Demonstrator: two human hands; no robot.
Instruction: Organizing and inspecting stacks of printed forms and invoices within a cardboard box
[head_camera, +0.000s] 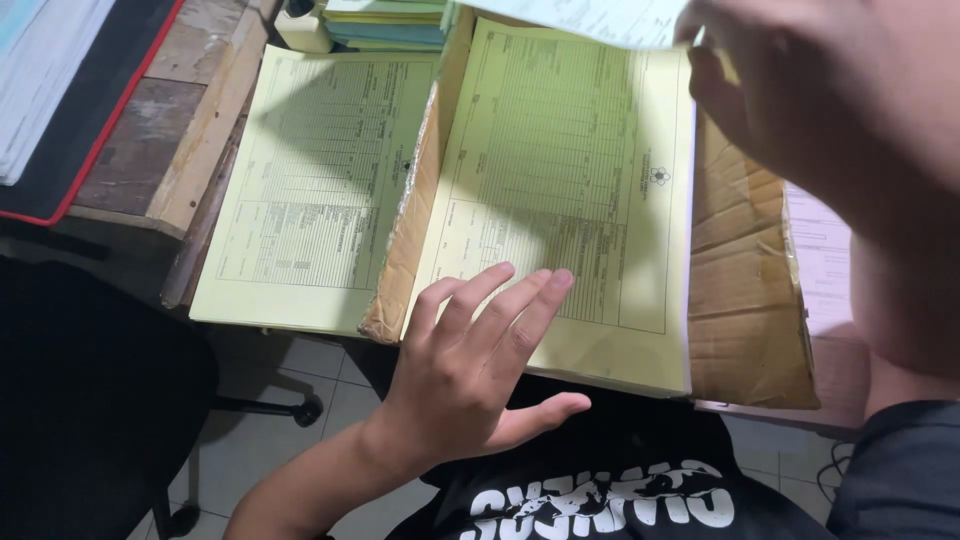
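Looming closest, the right hand (840, 100) fills the upper right corner, blurred and in shadow; its fingers pinch the edge of a pale sheet (590, 18) lifted above the desk, gripping it near the top of the view. Below it, the left hand (470, 360) lies flat with fingers spread and straight, holding nothing, the fingertips (555, 282) pressing on the lower edge of a yellow printed form (560, 180). That form tops a stack that sits in a shallow cardboard box (745, 300), whose brown flap shows bare to the right and whose left wall stands between the stack and a second yellow form (320, 190). The second form lies flat on the wooden desk (190, 110), just beside the box (its near edge hangs slightly past the desk's rim). At the far edge sits a pile of coloured paper pads (385, 28). On the far left, a black mat with a red border (95, 110) carries white papers. A black chair (90, 400) stands over the tiled floor (290, 370) lower left.
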